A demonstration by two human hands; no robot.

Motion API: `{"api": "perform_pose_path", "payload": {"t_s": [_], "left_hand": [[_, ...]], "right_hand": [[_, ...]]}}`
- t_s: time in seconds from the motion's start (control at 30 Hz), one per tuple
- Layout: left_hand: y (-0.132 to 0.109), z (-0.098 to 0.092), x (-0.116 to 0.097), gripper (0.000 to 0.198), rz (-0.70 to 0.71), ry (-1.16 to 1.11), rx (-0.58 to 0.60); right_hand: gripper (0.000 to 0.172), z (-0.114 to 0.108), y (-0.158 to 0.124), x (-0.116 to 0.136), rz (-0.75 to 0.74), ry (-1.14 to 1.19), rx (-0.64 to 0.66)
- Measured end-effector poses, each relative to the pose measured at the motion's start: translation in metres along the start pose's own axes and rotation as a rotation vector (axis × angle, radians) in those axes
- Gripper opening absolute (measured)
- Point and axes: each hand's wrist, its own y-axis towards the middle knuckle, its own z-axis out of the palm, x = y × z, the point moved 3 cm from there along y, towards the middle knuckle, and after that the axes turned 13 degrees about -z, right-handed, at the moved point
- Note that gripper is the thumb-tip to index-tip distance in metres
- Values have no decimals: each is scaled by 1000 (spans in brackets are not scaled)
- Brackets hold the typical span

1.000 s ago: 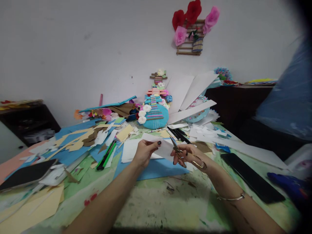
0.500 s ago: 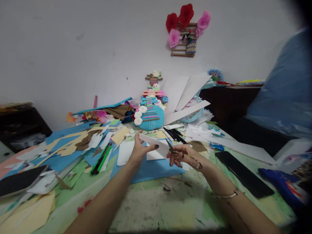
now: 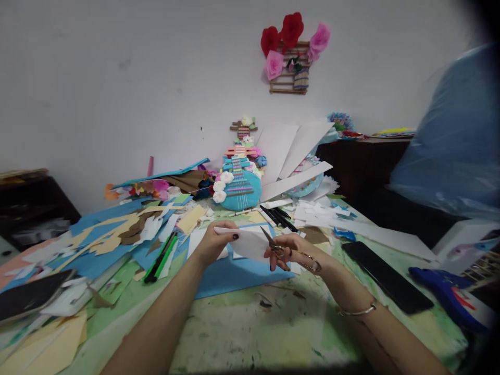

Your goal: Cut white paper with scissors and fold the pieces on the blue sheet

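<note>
Paper (image 3: 252, 244), a white piece, is held up over the middle of the desk (image 3: 234, 333), above a blue sheet (image 3: 242, 278) that lies between the near and far edges. My left hand (image 3: 214, 245) pinches its left end, thumb laid on top and the other fingers partly hidden behind it. My right hand (image 3: 291, 250) grips the scissors (image 3: 269, 238), fingers about the handles, the blades pointing up and to the left beside the paper's right end; I cannot tell whether they touch it, or whether my right fingertips do. I judge the piece very light and thin, fairly crisp but quick to bend or crease, and easy to tear at a nick. It looks dry, so it should hardly slip. I would take it flat between thumb and fingers, close to the left edge and well away from the blades, with only enough pressure to keep it from sagging. Black pens (image 3: 280, 217) lie beyond my right hand, and a phone (image 3: 386, 276) toward the desk's right edge. A green and black cutter (image 3: 167, 259) lies left of the blue sheet. A blue paper lute (image 3: 244, 191) stands at the far edge.
</note>
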Motion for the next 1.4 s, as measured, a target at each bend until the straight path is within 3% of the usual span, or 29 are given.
{"api": "perform_pose_path", "payload": {"t_s": [0.1, 0.3, 0.43, 0.6, 0.87, 1.1, 1.4], "left_hand": [[-5, 5, -7, 24, 24, 12, 87], [-11, 9, -6, 35, -67, 19, 183], [-11, 12, -4, 40, -57, 60, 183], [-9, 12, -5, 32, -41, 85, 192], [-10, 10, -10, 21, 41, 273, 61], [-12, 17, -10, 31, 11, 320, 99], [-14, 19, -15, 35, 75, 417, 123]], "right_hand": [[56, -1, -1, -6, 25, 72, 26], [55, 2, -2, -10, 54, 193, 62], [58, 6, -1, -7, 75, 232, 56], [53, 8, -3, -3, 60, 224, 91], [47, 4, -5, -7, 71, 203, 88], [49, 5, -8, -4, 34, 197, 122], [45, -2, -14, -10, 43, 171, 152]]}}
